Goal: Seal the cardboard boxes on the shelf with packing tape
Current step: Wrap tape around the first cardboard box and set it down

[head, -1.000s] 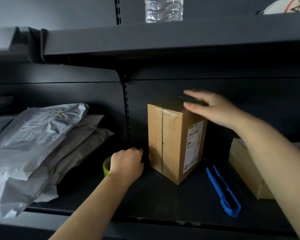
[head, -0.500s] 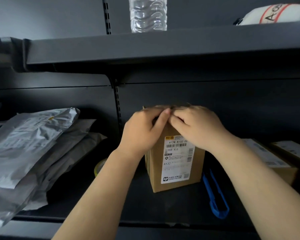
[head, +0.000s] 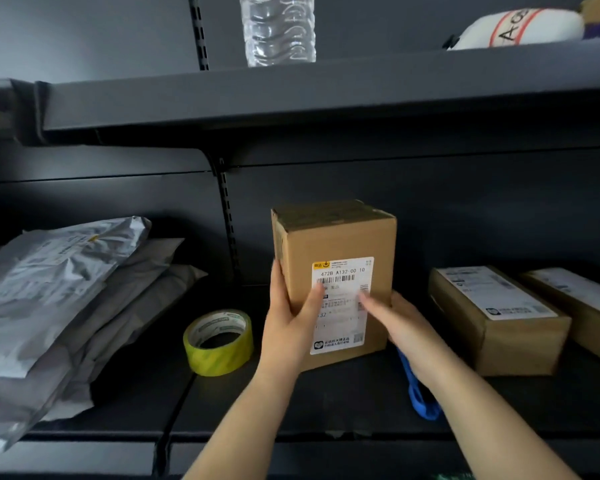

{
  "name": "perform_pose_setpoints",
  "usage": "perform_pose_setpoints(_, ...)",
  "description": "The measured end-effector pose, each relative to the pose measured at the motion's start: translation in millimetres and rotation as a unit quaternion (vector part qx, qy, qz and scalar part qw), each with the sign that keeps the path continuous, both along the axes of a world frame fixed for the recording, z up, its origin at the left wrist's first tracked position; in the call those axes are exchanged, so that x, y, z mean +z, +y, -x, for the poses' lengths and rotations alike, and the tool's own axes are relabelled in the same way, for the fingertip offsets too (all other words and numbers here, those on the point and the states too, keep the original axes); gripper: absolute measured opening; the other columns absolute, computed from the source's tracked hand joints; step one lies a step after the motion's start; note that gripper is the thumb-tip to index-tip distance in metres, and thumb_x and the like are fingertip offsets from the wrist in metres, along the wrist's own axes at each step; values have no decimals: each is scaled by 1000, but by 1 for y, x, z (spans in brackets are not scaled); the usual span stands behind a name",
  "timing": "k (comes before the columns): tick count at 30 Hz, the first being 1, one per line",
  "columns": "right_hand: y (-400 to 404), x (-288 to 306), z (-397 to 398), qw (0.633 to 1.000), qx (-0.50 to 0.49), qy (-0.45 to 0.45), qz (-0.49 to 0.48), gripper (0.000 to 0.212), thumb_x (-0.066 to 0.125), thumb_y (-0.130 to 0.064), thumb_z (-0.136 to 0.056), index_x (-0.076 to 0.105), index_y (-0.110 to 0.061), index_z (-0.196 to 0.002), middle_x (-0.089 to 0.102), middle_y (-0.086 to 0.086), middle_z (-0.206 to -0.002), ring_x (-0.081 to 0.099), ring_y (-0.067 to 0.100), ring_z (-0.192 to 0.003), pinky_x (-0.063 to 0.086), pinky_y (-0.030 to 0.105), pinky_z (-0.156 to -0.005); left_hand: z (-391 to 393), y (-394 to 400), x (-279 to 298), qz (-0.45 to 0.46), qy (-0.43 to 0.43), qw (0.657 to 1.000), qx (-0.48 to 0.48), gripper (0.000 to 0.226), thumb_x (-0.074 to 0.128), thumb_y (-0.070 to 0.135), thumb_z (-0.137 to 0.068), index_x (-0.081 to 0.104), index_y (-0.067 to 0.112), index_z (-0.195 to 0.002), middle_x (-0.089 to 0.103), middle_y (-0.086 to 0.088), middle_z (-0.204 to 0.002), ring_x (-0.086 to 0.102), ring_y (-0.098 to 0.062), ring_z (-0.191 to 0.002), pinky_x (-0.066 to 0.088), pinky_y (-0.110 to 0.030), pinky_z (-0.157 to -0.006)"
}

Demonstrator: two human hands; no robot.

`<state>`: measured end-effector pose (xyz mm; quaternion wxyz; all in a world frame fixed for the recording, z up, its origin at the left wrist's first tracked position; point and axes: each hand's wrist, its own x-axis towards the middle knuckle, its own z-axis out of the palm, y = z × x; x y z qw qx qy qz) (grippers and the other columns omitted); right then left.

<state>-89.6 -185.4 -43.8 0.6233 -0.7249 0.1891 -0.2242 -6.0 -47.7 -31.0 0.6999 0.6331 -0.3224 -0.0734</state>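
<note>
A tall cardboard box with a white shipping label stands upright on the dark shelf, and clear tape runs over its top. My left hand grips its lower left edge, thumb on the label. At the lower right edge, my right hand holds the box with a blurred thumb across the label. A yellow-green roll of packing tape lies flat on the shelf just left of the box, touched by neither hand.
A blue cutter lies on the shelf, partly hidden by my right forearm. Two flat labelled boxes sit to the right. Grey mailer bags are piled at the left. The upper shelf carries a water bottle.
Both hands slid from the top of the box down to its lower sides. One second ago the left hand was on the tape roll, which now lies free.
</note>
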Motion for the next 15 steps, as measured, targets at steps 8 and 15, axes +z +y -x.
perform_pose_setpoints(8,20,39,34,974,-125,-19,190,44,50,-72,-67,61,-35,-88,62,-26,-81,57,-13,-71,39,9,-52,6,29,33,-61,-58,985,151,55,62,64,-69,43,29,-107,59,21,-89,59,5,-78,46,-13,-55)
perform_pose_setpoints(15,21,67,38,914,-119,230,313,72,37,-76,-75,63,-9,-72,62,3,-67,60,20,-59,43,28,-51,-2,35,51,-308,-56,942,125,53,44,59,-84,60,11,-70,67,-9,-68,66,-28,-61,58,-42,-59)
